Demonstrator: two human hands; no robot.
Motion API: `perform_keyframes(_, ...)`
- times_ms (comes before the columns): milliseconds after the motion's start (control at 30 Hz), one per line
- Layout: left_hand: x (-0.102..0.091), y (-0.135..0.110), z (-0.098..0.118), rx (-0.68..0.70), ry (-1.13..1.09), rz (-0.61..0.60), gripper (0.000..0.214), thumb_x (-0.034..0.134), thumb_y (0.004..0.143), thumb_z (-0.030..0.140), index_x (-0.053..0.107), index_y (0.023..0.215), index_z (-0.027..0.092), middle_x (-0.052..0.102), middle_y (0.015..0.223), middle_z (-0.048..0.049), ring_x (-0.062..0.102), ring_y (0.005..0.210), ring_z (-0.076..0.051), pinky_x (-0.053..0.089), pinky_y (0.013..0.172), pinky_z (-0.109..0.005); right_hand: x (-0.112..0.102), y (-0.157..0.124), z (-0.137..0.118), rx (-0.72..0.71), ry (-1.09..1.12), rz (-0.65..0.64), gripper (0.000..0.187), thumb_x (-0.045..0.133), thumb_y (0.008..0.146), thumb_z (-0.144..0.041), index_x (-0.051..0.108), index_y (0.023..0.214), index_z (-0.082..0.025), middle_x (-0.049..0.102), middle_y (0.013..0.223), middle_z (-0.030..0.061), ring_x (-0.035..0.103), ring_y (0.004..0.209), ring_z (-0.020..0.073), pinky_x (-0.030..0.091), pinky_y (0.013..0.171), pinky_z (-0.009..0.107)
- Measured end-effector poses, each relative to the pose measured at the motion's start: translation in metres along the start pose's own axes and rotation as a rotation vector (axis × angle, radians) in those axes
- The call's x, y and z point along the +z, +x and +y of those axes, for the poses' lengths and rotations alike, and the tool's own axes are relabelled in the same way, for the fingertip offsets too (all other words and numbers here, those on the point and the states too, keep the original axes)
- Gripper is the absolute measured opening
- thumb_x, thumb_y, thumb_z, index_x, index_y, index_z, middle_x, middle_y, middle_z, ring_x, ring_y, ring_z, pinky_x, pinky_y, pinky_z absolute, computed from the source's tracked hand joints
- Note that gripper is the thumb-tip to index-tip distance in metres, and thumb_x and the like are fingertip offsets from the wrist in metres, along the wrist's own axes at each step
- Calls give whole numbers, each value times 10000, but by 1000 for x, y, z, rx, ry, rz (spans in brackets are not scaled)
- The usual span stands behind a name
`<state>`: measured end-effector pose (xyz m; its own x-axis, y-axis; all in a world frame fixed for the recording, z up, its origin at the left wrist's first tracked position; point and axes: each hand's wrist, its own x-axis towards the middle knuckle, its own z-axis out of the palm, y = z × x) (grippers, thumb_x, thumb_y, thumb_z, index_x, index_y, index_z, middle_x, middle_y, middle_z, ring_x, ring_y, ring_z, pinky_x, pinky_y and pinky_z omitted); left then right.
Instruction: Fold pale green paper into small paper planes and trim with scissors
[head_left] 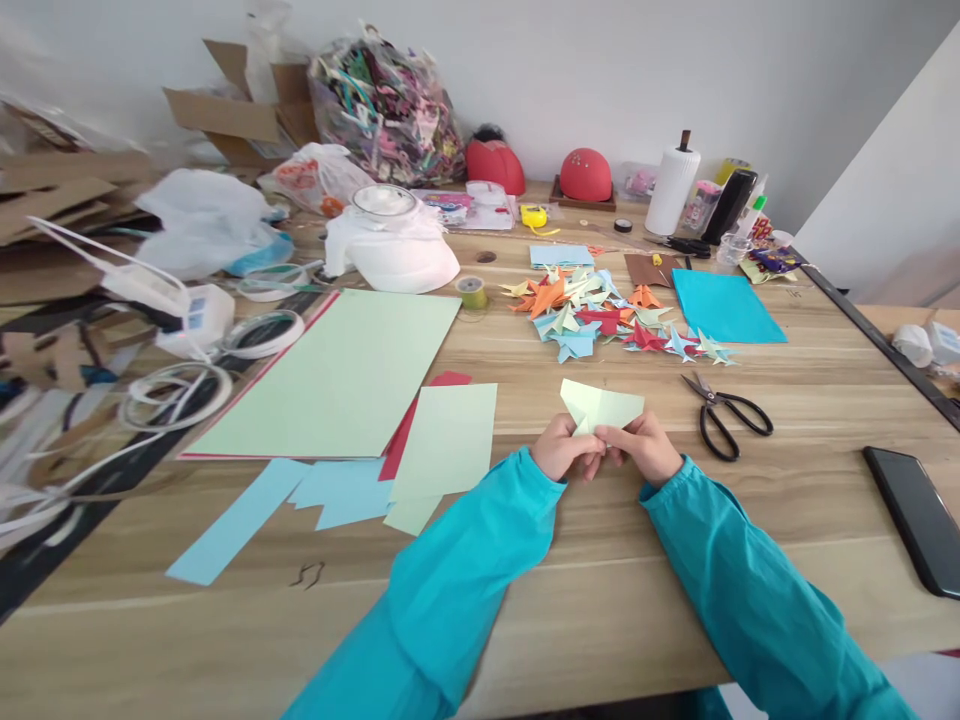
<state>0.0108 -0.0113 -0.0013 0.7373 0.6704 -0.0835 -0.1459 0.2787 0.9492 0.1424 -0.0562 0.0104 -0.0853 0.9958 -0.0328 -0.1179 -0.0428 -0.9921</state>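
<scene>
Between both hands is a pale green sheet of folded paper, its upper edge spread wide and its lower part creased inward. My left hand pinches its lower left side. The thumb of my right hand presses on the lower right, with the fingers curled behind the paper. Beyond them lies a heap of folded paper cranes in orange, red, blue and pale green. Black-handled scissors rest to the right of my right hand, slightly open.
Pale green sheets and blue paper strips lie to the left. A teal square is behind the scissors, a black phone at the right edge. White cables clutter the far left; a thread spool stands mid-table.
</scene>
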Motion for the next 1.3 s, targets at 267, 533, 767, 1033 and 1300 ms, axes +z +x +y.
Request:
perform_keyframes(267, 3, 0, 1, -78, -54, 104, 324, 660, 602, 418, 582, 604, 103, 541, 399, -9, 461, 295, -110, 308, 290, -209, -5, 4, 12, 18, 148, 219, 233, 645, 622, -249, 539, 451, -133, 450, 351, -37, 337, 302, 51, 221, 324, 199)
perform_keyframes(533, -2, -1, -1, -17, -16, 189, 389, 656, 629, 457, 579, 518, 92, 503, 349, -10, 408, 254, -78, 254, 268, -192, 1, 1, 6, -33, 106, 147, 237, 633, 673, -352, 600, 604, -128, 545, 464, 2, 421, 387, 84, 271, 328, 197)
perform_keyframes(767, 1, 1, -1, 16, -81, 268, 436, 559, 710, 532, 530, 555, 125, 486, 357, 6, 421, 264, -95, 274, 257, -191, 2, 2, 7, -59, 61, 174, 304, 614, 716, -416, 589, 628, -127, 514, 448, -16, 398, 358, 77, 292, 326, 205)
perform_keyframes(1033, 5, -3, 5, 437, 316, 434, 471, 628, 680, 259, 497, 1128, 197, 499, 1096, -93, 587, 766, -144, 521, 602, -266, 4, 5, 9, -55, 56, 289, 362, 584, 732, -500, 556, 645, -150, 486, 418, -39, 421, 349, 84, 336, 346, 213)
perform_keyframes(1300, 2, -8, 0, 782, 1013, 551, 191, 568, 736, 168, 689, 873, 224, 446, 1207, -100, 434, 1101, -262, 437, 861, -423, 4, 4, 8, -25, 56, 281, 487, 505, 737, -602, 537, 545, -155, 471, 387, -24, 422, 337, 85, 310, 347, 216)
